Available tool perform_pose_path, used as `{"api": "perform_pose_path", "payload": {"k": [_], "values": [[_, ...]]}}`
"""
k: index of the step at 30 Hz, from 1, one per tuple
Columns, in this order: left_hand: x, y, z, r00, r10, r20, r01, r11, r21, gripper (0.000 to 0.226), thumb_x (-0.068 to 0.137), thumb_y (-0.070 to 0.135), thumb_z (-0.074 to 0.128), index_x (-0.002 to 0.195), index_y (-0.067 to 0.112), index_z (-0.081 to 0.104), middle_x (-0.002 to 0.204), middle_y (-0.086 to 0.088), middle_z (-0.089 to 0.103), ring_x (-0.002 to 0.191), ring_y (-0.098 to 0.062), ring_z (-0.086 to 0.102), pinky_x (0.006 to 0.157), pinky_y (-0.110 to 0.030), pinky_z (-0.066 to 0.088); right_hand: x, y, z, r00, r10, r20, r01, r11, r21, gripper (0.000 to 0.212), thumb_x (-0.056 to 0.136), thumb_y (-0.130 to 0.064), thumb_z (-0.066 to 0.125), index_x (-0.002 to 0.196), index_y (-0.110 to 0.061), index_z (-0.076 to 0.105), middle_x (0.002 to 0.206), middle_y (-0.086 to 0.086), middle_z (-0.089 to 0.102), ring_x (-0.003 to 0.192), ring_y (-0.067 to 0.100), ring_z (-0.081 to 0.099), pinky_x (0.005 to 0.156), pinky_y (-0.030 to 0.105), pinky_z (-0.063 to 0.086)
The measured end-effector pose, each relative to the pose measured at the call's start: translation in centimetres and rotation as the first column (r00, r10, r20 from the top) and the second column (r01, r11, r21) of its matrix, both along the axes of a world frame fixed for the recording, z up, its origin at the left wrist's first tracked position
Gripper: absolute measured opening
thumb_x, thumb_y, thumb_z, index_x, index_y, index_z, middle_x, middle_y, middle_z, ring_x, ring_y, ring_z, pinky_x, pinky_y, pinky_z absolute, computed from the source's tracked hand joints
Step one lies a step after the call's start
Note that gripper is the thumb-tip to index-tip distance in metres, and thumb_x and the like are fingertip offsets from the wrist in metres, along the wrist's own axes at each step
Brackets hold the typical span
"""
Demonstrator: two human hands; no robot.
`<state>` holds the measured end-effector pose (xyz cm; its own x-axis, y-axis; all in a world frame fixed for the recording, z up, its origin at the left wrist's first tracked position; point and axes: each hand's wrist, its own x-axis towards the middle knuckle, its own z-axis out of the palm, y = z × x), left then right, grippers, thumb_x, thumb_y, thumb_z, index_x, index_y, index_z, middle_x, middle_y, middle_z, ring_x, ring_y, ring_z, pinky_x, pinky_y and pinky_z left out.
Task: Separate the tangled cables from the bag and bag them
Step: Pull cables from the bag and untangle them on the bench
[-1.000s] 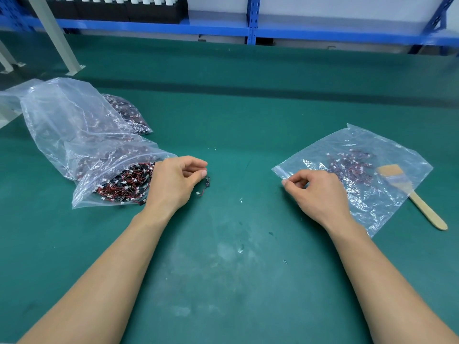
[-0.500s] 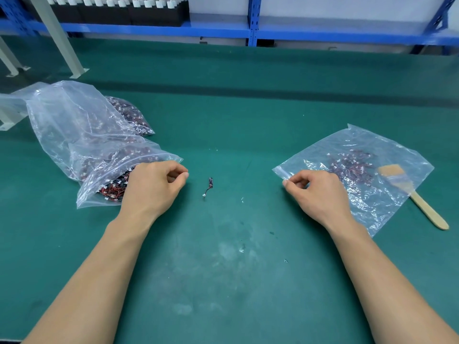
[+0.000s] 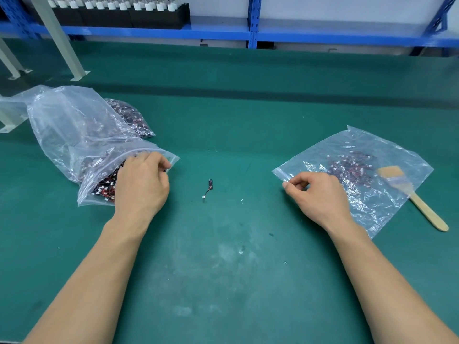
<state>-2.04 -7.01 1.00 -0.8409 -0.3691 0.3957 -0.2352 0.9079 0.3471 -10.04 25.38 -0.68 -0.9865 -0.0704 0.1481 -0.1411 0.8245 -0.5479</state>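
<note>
A large clear bag [image 3: 74, 135] full of tangled red-and-black cables [image 3: 105, 187] lies at the left. My left hand [image 3: 142, 187] is at its mouth with curled fingers; the fingertips are hidden, so I cannot tell what they hold. One separated cable [image 3: 208, 189] lies loose on the green mat between my hands. At the right a flat clear bag [image 3: 360, 165] holds a small pile of sorted cables [image 3: 347, 167]. My right hand [image 3: 315, 194] pinches the corner of that bag's mouth.
A wooden-handled brush [image 3: 417, 197] lies across the right bag's far side. A second cable-filled bag [image 3: 129, 117] sits behind the large one. Blue shelving [image 3: 253, 33] runs along the back, and grey frame legs [image 3: 62, 45] stand at the back left.
My left hand let go of the single cable on the mat and moved left, back to the mouth of the large bag. My right hand stayed on the right bag's corner.
</note>
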Motion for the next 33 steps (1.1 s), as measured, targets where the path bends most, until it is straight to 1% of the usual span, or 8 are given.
{"api": "perform_pose_path", "payload": {"k": [4, 9, 14, 18, 22, 25, 29, 33], "values": [[0.1, -0.2, -0.2, 1.000, 0.002, 0.022, -0.001, 0.999, -0.040, 0.030, 0.082, -0.004, 0.060, 0.103, 0.014, 0.071, 0.100, -0.011, 0.072, 0.096, -0.041, 0.056, 0.084, -0.048, 0.048, 0.0, 0.0, 0.0, 1.000, -0.001, 0.002, 0.001, 1.000, -0.001, 0.021, 0.085, -0.044, 0.069, 0.068, -0.033, 0.066, 0.063, -0.017, 0.063, 0.071, 0.009, 0.062, 0.064, 0.030, 0.051], [-0.2, -0.5, -0.1, 0.998, -0.010, 0.058, 0.015, 0.996, -0.087, 0.021, 0.081, 0.011, 0.077, 0.101, 0.016, 0.073, 0.098, -0.006, 0.073, 0.097, -0.037, 0.062, 0.081, -0.046, 0.050, 0.0, 0.0, 0.0, 1.000, -0.001, -0.001, 0.001, 1.000, 0.001, 0.021, 0.085, -0.044, 0.070, 0.068, -0.032, 0.067, 0.063, -0.017, 0.063, 0.071, 0.007, 0.061, 0.063, 0.029, 0.050], [-0.3, -0.2, -0.4, 0.997, 0.032, 0.076, -0.022, 0.992, -0.123, 0.003, 0.086, 0.019, 0.075, 0.088, 0.018, 0.075, 0.086, -0.004, 0.073, 0.088, -0.034, 0.062, 0.070, -0.039, 0.049, 0.0, 0.0, 0.0, 1.000, -0.003, -0.004, 0.003, 1.000, -0.001, 0.021, 0.085, -0.044, 0.070, 0.068, -0.033, 0.067, 0.062, -0.017, 0.063, 0.069, 0.005, 0.060, 0.061, 0.028, 0.048], [-0.4, 0.0, -0.5, 0.999, 0.015, 0.045, -0.012, 0.998, -0.064, 0.011, 0.089, 0.019, 0.072, 0.094, 0.027, 0.078, 0.088, -0.002, 0.075, 0.088, -0.033, 0.065, 0.069, -0.036, 0.046, 0.0, 0.0, 0.0, 1.000, -0.005, 0.000, 0.005, 1.000, -0.002, 0.020, 0.085, -0.044, 0.070, 0.069, -0.033, 0.068, 0.062, -0.018, 0.063, 0.070, 0.003, 0.060, 0.061, 0.028, 0.048], [-0.9, 0.3, -0.7, 0.997, -0.032, 0.072, 0.037, 0.997, -0.069, 0.009, 0.092, 0.016, 0.065, 0.087, 0.020, 0.072, 0.083, -0.001, 0.071, 0.083, -0.031, 0.061, 0.070, -0.038, 0.049, -0.1, 0.0, 0.0, 1.000, -0.003, 0.001, 0.003, 1.000, 0.000, 0.020, 0.085, -0.044, 0.070, 0.068, -0.033, 0.067, 0.062, -0.018, 0.063, 0.069, 0.006, 0.061, 0.062, 0.029, 0.049], [-1.2, 0.6, -0.7, 0.990, -0.069, 0.119, 0.073, 0.997, -0.031, 0.017, 0.095, 0.011, 0.058, 0.093, 0.022, 0.070, 0.091, 0.001, 0.069, 0.091, -0.029, 0.060, 0.070, -0.038, 0.050, -0.1, 0.0, -0.1, 1.000, -0.002, -0.005, 0.002, 1.000, -0.010, 0.020, 0.084, -0.044, 0.070, 0.069, -0.032, 0.068, 0.062, -0.018, 0.063, 0.069, 0.006, 0.062, 0.063, 0.030, 0.051], [-1.2, 0.5, -0.5, 0.994, -0.056, 0.089, 0.060, 0.997, -0.045, 0.030, 0.091, 0.010, 0.063, 0.115, 0.027, 0.070, 0.116, 0.006, 0.067, 0.116, -0.030, 0.052, 0.072, -0.042, 0.050, -0.1, 0.0, -0.2, 1.000, -0.002, -0.007, 0.002, 1.000, -0.012, 0.020, 0.084, -0.044, 0.070, 0.068, -0.032, 0.068, 0.062, -0.017, 0.063, 0.068, 0.006, 0.061, 0.062, 0.029, 0.050], [-1.0, 0.0, -0.7, 0.989, 0.066, 0.131, -0.060, 0.997, -0.054, 0.016, 0.091, 0.019, 0.063, 0.105, 0.026, 0.066, 0.114, -0.002, 0.061, 0.112, -0.035, 0.050, 0.079, -0.045, 0.049, -0.1, 0.0, -0.2, 1.000, -0.007, -0.003, 0.007, 1.000, -0.008, 0.020, 0.084, -0.044, 0.070, 0.068, -0.032, 0.068, 0.061, -0.017, 0.063, 0.068, 0.004, 0.061, 0.059, 0.026, 0.046]]}}
